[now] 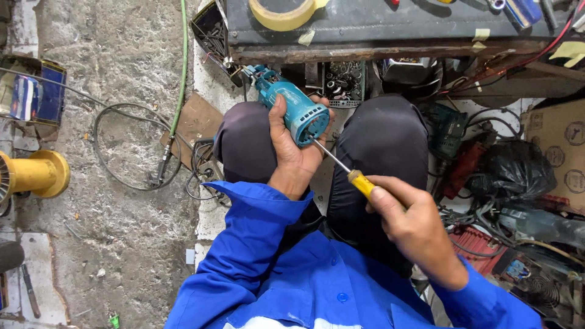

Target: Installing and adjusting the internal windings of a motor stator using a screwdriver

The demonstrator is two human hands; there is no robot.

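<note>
Below, head view, items as seen. My left hand (292, 152) was wrapped around a teal motor housing (292, 106), held above my knees with its round end facing me. My right hand (411, 222) was closed on the yellow handle of a screwdriver (344, 167), whose tip met the housing's end face. Tape roll (283, 12) lay on the bench (378, 27) ahead. Yellow fitting (33, 173) and a looped cable (131, 146) lay on the concrete floor (122, 61) to my left.
</note>
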